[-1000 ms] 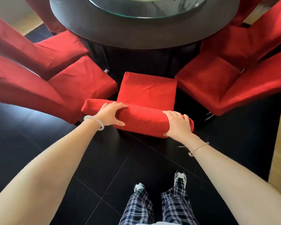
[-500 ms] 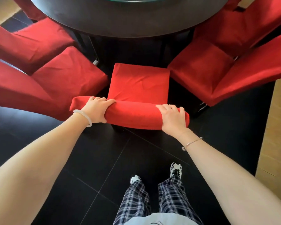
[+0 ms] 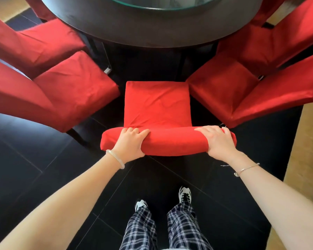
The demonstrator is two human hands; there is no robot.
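Grips the back of the red chair with left hand and right hand, fingers curled over its top, one near each end. Stands on glossy black floor tiles, seat facing the dark round table, flanked closely by neighbouring chairs.

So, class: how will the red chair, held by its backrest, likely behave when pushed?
The chair probably moves as one stiff piece: left hand and right hand grip its backrest. Its cover may bunch; the seat shows wrinkles. Pushed high, it might tip.
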